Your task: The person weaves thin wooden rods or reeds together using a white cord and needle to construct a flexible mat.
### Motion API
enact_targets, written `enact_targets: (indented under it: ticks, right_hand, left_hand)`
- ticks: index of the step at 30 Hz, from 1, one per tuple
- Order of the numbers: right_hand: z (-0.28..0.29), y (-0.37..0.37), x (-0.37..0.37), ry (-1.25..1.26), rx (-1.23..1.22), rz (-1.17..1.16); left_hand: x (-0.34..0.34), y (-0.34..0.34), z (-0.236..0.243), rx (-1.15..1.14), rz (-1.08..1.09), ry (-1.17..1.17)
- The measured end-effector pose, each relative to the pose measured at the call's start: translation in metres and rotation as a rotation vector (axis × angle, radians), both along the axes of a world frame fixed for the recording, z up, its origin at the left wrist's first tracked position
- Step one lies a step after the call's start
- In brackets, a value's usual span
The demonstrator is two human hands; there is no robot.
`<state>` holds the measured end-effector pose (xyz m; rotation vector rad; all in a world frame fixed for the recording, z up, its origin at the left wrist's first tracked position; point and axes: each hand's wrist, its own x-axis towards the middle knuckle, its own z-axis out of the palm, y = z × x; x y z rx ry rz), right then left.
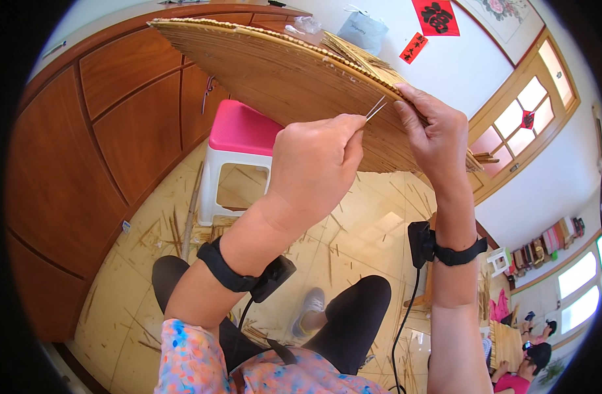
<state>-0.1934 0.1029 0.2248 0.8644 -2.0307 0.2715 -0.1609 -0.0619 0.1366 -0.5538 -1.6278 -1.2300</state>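
A large flat panel of brown stalks (274, 79), laid side by side with a bound, stitched-looking edge, stands tilted in front of me. My left hand (320, 154) is closed in a pinch on a pair of thin pale prongs (375, 109), which look like tweezers. Their tips lie just in front of the panel, close to its upper edge. Around that edge, farther right, my right hand (434, 125) grips the panel between thumb and fingers. Whether the tips touch the stalks I cannot tell.
A pink-topped white stool (245, 128) stands under the panel, beside brown wooden cabinets (140, 125). Loose stalk pieces (176, 230) litter the tiled floor. A stick (192, 203) leans near the stool. Cables run from my wrist straps. Other people (530, 361) sit at far right.
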Motion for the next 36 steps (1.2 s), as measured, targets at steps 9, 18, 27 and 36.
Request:
enact_targets:
  ticks: [9, 18, 27, 36]
  right_hand:
    - [-0.005, -0.009, 0.010, -0.005, 0.042, 0.011]
    - [-0.005, -0.015, 0.013, -0.064, 0.046, 0.012]
    - [-0.007, -0.015, 0.014, -0.059, 0.051, 0.014]
    - [-0.008, -0.016, 0.016, -0.055, 0.063, -0.024]
  left_hand:
    - [0.003, -0.005, -0.003, -0.027, 0.046, 0.002]
    - [0.008, -0.009, -0.001, -0.050, 0.073, -0.013]
    - [0.008, -0.009, -0.003, -0.025, 0.068, 0.023]
    - [0.012, -0.010, -0.004, -0.031, 0.081, -0.009]
